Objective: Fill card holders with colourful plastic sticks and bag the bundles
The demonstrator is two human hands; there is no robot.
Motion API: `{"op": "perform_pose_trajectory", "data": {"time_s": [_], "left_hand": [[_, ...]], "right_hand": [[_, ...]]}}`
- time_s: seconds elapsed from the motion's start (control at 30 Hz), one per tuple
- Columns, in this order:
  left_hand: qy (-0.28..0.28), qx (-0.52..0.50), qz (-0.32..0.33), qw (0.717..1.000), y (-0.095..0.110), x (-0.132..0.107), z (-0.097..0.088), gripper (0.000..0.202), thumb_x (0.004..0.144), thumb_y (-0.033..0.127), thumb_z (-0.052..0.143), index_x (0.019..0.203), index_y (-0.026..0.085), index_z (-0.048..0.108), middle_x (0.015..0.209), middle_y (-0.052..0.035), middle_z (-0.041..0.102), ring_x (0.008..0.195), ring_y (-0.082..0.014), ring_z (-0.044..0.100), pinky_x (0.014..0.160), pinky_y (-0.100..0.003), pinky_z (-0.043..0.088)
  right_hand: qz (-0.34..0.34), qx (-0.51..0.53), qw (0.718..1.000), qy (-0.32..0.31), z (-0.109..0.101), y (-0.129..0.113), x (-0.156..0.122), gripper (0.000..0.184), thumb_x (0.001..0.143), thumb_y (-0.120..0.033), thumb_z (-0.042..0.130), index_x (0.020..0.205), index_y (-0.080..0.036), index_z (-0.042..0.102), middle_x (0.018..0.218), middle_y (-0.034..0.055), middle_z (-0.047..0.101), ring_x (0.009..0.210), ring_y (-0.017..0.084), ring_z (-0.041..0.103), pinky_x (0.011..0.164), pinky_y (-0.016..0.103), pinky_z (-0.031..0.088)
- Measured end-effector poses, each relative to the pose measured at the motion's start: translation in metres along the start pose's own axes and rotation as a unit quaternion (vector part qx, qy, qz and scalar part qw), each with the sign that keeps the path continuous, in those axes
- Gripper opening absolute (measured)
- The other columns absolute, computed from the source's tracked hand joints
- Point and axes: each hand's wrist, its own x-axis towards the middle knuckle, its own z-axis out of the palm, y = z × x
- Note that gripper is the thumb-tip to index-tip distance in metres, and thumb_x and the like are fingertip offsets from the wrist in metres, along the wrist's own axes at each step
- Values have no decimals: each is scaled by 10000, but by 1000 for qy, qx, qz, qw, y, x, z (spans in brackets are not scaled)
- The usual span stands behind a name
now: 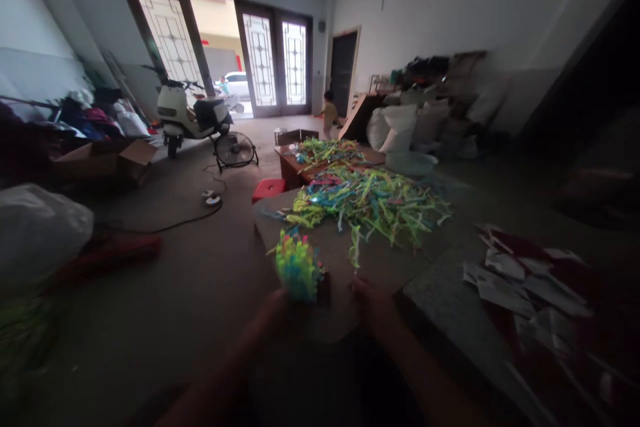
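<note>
R hand pinching a strip, L hand at a bright bundle

R hand (367,295), lower ctr of frame, has fingertips drawn together at the low end of a pale yellow-green strip (355,247); strip runs up twd the main pile. L hand (281,299), just L of lower ctr, is at the lower L edge of a green/yellow/blue bundle (297,267); fingers hidden & dark, so can't tell if it's gripping or only touching. Bundle stands w/ ends up, pink & orange bits at top; a dark block (324,290) sits just beside it, R side.

Main pile (373,203) of tangled strips, mostly yellow-green w/ blue & some pink, is ctr of frame on a grey-brown tabletop (327,247). Behind it, smaller pile (330,151) on a brown table (294,168). Red stool (269,189) is next to the tables, L side.

Upper L: scooter (187,110) near the doors (260,57), floor fan (235,149) in front of it. Mid L: open cardboard box (107,163). Upper ctr: another person (329,113) beyond the tables. R of ctr: white sacks (397,127), clear basin (411,163). Lower R: scattered pale flat pcs (515,280), blurry.
</note>
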Motion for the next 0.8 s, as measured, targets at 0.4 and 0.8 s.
{"op": "perform_pose_trajectory", "data": {"time_s": [0.4,0.8], "left_hand": [[19,76,-3,997,11,-2,-3,322,895,341,654,1179,196,697,1029,-61,751,851,-188,682,725,-243,465],[7,107,-4,994,12,-2,-5,231,898,315,630,1067,185,719,984,-70,753,874,-207,703,762,-253,490]], "right_hand": [[-229,-395,889,-30,23,11,4,296,853,-434,604,814,-166,725,741,34,731,715,195,629,640,266,383],[-229,-622,747,-51,45,14,-3,245,1026,-331,536,1022,-157,710,979,124,768,864,210,699,674,289,309]]}}
